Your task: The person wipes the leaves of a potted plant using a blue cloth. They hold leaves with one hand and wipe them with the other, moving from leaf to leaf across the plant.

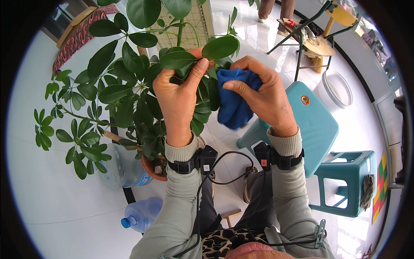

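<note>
A tall umbrella plant (pixel 129 94) with glossy green leaves fills the view ahead and to the left. Between thumb and fingers, my left hand (pixel 181 94) holds a leaf cluster (pixel 178 60) near the stalk where its leaflets meet. My right hand (pixel 265 90) pinches a blue cloth (pixel 235 106), which hangs below the fingers beside the leaves. Its fingertips are close to a leaflet (pixel 224 62), partly hidden behind the cloth; I cannot tell whether they touch. The plant's terracotta pot (pixel 152 168) shows behind my left forearm.
Two teal plastic stools (pixel 313 126) (pixel 347 184) stand to the right, near a white bucket (pixel 336 89). Large water bottles (pixel 121 166) (pixel 142 213) are at left. A folding chair (pixel 313 42) and a person's legs (pixel 276 11) are farther off. A black cable (pixel 226 155) hangs between my wrists.
</note>
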{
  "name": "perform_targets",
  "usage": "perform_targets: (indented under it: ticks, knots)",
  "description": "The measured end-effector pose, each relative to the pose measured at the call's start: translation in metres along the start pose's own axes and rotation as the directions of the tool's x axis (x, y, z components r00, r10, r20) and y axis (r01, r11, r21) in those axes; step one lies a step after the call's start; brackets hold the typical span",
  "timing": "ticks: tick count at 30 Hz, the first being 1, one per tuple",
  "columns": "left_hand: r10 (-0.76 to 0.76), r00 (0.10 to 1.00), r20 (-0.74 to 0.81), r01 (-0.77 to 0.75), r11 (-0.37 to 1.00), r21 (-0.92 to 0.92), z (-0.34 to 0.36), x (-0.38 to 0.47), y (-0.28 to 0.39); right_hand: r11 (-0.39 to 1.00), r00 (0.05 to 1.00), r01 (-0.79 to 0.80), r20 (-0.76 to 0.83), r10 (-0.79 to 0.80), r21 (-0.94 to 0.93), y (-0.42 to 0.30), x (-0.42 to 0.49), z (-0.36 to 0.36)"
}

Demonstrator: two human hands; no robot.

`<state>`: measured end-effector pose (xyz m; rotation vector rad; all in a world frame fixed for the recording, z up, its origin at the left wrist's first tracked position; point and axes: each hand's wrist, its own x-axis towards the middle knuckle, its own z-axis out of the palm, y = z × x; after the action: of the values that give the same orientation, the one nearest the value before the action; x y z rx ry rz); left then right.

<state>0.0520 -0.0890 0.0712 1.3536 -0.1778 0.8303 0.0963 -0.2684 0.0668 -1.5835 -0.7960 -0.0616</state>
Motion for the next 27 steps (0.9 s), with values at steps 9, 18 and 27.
perform_targets:
  ticks: [9, 18, 27]
  knots:
    - [-0.017, 0.999, 0.036, 0.015, 0.999, 0.041, 0.000, -0.001, 0.000, 0.986, 0.971, 0.117, -0.196, -0.139, -0.119, -0.001, 0.003, 0.006]
    - [-0.039, 0.998, 0.053, 0.029, 0.984, 0.178, -0.001, -0.002, -0.001, 0.963, 0.878, 0.047, -0.449, -0.166, -0.264, 0.003, 0.008, -0.008]
    - [0.068, 0.998, 0.000, -0.066, 0.980, 0.186, -0.014, -0.005, 0.019, 0.892, 0.867, -0.091, -0.475, -0.147, -0.443, 0.011, 0.008, -0.024]
